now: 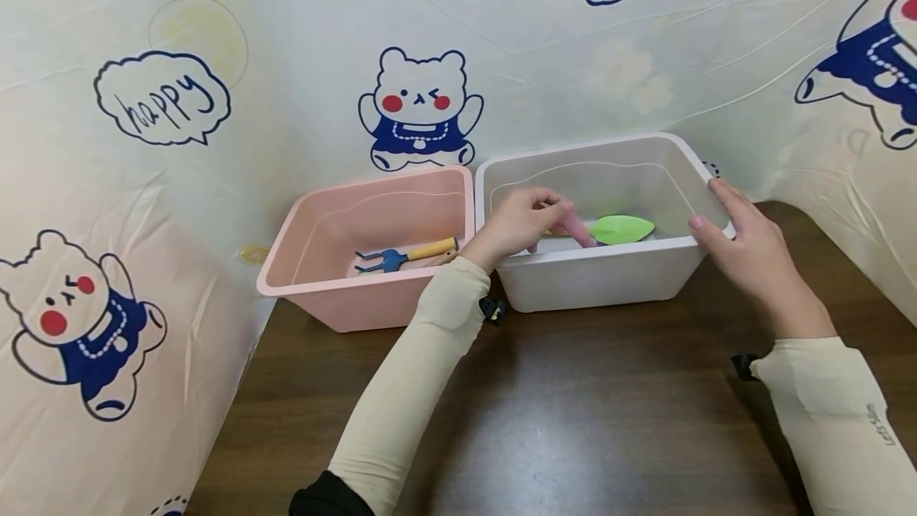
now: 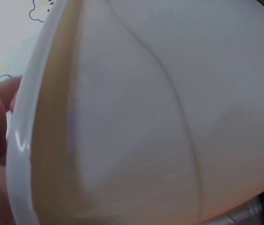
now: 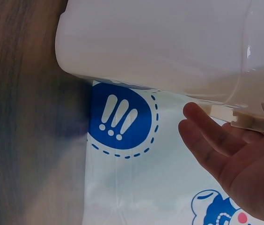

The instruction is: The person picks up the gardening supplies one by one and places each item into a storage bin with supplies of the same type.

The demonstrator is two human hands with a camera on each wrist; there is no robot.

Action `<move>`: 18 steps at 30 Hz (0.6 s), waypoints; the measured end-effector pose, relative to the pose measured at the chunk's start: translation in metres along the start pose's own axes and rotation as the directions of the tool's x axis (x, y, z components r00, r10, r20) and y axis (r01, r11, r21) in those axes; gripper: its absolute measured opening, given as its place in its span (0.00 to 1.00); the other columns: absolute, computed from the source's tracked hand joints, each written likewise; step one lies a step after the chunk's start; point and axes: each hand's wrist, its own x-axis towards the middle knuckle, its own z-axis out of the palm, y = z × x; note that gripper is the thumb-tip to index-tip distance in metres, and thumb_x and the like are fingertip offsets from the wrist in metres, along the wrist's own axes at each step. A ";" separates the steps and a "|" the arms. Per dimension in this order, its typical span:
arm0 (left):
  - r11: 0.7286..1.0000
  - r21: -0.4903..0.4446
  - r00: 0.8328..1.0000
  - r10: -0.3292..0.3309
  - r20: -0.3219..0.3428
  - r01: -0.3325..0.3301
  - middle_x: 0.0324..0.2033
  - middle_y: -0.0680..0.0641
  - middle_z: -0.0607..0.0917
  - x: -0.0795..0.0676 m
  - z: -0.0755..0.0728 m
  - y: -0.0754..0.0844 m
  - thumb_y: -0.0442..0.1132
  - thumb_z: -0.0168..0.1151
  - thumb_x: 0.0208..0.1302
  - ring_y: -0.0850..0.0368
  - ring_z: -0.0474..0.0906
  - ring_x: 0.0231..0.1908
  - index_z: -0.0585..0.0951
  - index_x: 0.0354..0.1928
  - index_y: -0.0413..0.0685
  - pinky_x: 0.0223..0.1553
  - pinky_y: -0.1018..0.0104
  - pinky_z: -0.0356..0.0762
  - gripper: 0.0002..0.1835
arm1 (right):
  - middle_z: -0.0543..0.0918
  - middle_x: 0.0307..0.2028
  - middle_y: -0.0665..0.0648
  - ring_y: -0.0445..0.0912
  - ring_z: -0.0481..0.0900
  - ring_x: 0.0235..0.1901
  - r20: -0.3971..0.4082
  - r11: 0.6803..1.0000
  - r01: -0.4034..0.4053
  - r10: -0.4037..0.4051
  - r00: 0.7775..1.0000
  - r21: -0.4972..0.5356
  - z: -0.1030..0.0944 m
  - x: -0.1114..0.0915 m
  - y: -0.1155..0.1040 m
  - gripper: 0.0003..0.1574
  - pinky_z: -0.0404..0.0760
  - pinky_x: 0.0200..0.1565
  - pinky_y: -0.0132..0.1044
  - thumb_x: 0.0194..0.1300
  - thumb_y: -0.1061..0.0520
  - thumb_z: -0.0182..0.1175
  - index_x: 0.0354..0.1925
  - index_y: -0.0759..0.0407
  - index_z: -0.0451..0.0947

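Observation:
In the head view, my left hand (image 1: 519, 221) reaches over the front rim of the white tub (image 1: 595, 277) and pinches a pink handle (image 1: 573, 228) that slants down inside. A bit of purple shows at the handle's lower end; the rest is hidden by the tub wall. Beside it lies a green trowel blade (image 1: 622, 228), with some yellow near my fingers. My right hand (image 1: 748, 249) holds the tub's right front corner, thumb over the rim. The right wrist view shows the fingers (image 3: 207, 145) against the outside, under the rim.
A pink tub (image 1: 365, 301) stands against the white one on the left. Inside it lie a blue hand fork (image 1: 390, 260) with a yellow handle and a wooden-looking handle. Both tubs stand at the back of a brown wooden table (image 1: 537, 412), before a printed cloth (image 1: 301, 102).

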 end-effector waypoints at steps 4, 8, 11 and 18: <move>1.000 -0.009 1.000 -0.021 0.010 0.021 0.34 0.49 0.89 0.000 0.001 0.004 0.49 0.54 0.78 0.54 0.72 0.21 0.82 0.58 0.50 0.18 0.66 0.66 0.17 | 0.46 0.79 0.63 0.73 0.48 0.72 -0.006 1.000 0.007 -0.007 1.000 -0.002 -0.001 0.000 0.001 0.45 0.48 0.63 0.77 0.76 0.40 0.49 0.82 0.49 0.45; 1.000 0.014 0.998 -0.012 -0.053 0.013 0.35 0.47 0.88 -0.002 -0.003 0.006 0.51 0.53 0.78 0.54 0.64 0.15 0.78 0.64 0.51 0.20 0.66 0.69 0.20 | 0.47 0.79 0.64 0.73 0.48 0.72 -0.007 1.000 0.013 -0.013 1.000 -0.001 0.000 0.000 0.002 0.45 0.49 0.63 0.76 0.76 0.40 0.49 0.82 0.50 0.46; 0.998 0.060 0.995 0.039 -0.089 -0.034 0.39 0.48 0.86 -0.007 -0.007 0.008 0.53 0.52 0.78 0.54 0.73 0.23 0.77 0.64 0.53 0.28 0.64 0.76 0.21 | 0.47 0.79 0.64 0.73 0.49 0.72 -0.010 1.000 0.014 -0.014 1.000 0.001 0.000 0.001 0.003 0.45 0.49 0.63 0.76 0.76 0.40 0.49 0.81 0.50 0.46; 0.900 0.412 0.982 0.181 -0.051 -0.144 0.65 0.51 0.75 -0.032 -0.012 0.010 0.59 0.51 0.76 0.56 0.69 0.64 0.68 0.75 0.60 0.65 0.55 0.68 0.30 | 0.48 0.78 0.67 0.72 0.47 0.73 -0.008 1.000 0.024 -0.024 1.000 -0.020 -0.001 0.001 0.008 0.45 0.47 0.66 0.73 0.76 0.41 0.49 0.81 0.54 0.47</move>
